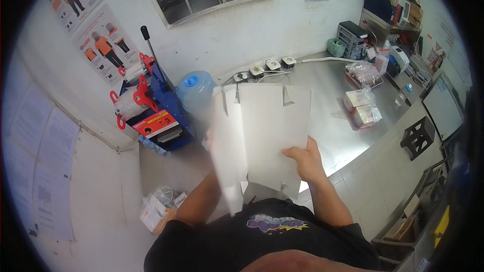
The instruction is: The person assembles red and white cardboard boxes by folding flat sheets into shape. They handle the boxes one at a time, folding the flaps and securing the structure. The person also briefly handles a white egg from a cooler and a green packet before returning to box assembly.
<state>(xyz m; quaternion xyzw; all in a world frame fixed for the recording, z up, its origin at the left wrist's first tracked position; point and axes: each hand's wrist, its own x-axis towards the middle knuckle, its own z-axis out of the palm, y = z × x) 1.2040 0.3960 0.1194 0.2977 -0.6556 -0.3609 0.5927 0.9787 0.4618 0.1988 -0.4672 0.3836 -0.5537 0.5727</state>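
Cardboard blank, white, flat and matte, with notched flaps along its top edge, held upright before the chest. Right hand in a clenched grip on its lower right edge; left hand mostly hidden behind the folded left panel, its grip impossible to read. Steel surface below, smooth and reflective, meeting white walls in a corner. Blue-and-red sealing machine at left; translucent blue-capped jug beside it. Wrapped boxes right. Posters with orange-clad figures upper left.
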